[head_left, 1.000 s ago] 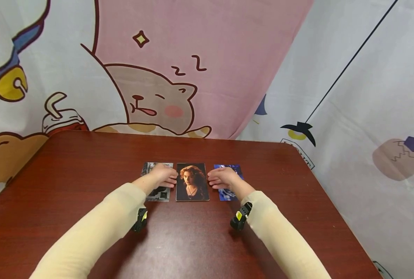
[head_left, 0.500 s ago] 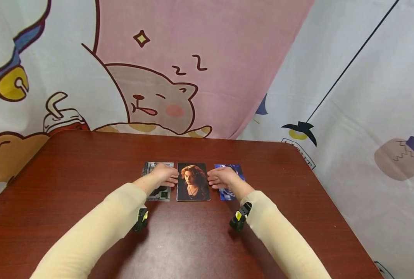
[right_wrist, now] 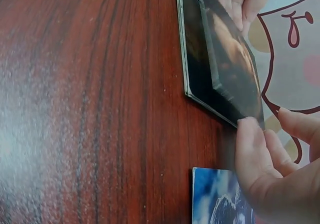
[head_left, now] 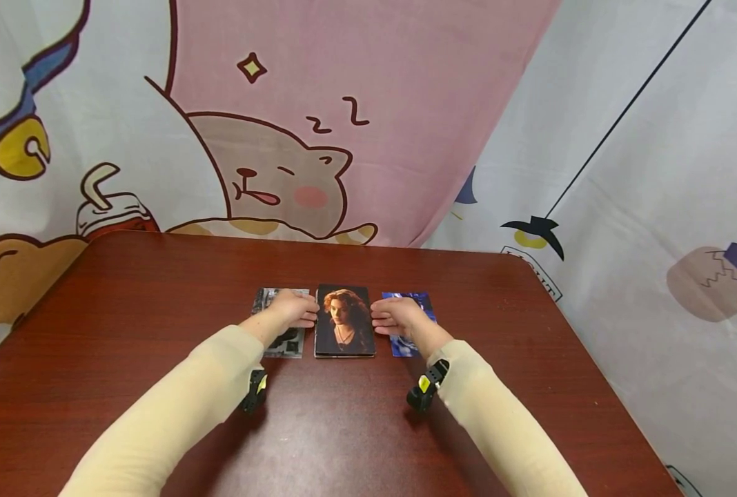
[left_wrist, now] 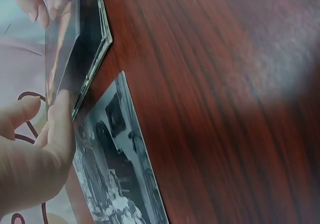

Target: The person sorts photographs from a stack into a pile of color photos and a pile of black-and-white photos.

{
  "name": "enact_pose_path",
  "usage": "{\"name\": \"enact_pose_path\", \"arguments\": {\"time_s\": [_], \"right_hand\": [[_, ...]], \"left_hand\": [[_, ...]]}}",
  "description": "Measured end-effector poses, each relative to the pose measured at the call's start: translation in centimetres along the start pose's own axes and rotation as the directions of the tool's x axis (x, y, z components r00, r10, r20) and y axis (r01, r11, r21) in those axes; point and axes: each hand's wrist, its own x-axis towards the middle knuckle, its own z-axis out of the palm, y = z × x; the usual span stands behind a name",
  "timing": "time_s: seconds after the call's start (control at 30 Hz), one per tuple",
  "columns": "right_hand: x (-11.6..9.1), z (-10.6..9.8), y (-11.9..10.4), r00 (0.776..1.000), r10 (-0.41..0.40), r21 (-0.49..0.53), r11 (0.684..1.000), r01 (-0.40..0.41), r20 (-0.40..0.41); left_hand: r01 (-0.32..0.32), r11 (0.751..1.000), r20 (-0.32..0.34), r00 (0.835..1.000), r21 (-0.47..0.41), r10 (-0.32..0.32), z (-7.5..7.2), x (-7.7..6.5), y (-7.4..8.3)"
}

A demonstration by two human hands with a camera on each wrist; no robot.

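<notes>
A portrait photo card (head_left: 344, 321) with curly hair on it lies between both hands in the head view. The wrist views show it tilted up off a dark stack of cards (right_wrist: 194, 44). My left hand (head_left: 286, 312) holds its left edge, fingertips right at the side. Along the opposite edge, my right hand (head_left: 404, 319) grips it the same way, thumb near the lower corner. Under my left hand lies a black-and-white photo (left_wrist: 117, 169). A blue photo (right_wrist: 222, 199) lies beneath my right hand, partly covered by it.
Everything lies on a reddish-brown wooden table (head_left: 331, 428). Behind its far edge hangs a cartoon-printed cloth (head_left: 406, 124), which continues down the right side. Black straps (head_left: 427, 386) sit at the wrists.
The portrait card's far edge has risen a little off the stack, and a layer shows under its near edge. Both hands stay almost in place; the two side photos have not moved.
</notes>
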Motion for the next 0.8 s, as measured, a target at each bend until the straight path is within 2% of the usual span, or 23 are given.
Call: {"name": "enact_pose_path", "arguments": {"time_s": [0.27, 0.5, 0.8], "right_hand": [[-0.02, 0.18, -0.08, 0.999, -0.034, 0.036, 0.999, 0.035, -0.006], [0.02, 0.19, -0.26, 1.000, -0.016, 0.046, 0.999, 0.017, -0.009], [-0.31, 0.05, -0.54, 1.000, 0.001, -0.003, 1.000, -0.001, 0.031]], "left_hand": [[-0.008, 0.995, -0.014, 1.000, -0.102, 0.006, 0.61, 0.43, 0.07], [-0.015, 0.996, -0.027, 1.000, -0.084, 0.013, 0.68, 0.40, 0.34], [-0.016, 0.998, -0.027, 1.000, -0.067, 0.014, 0.51, 0.33, 0.69]]}}
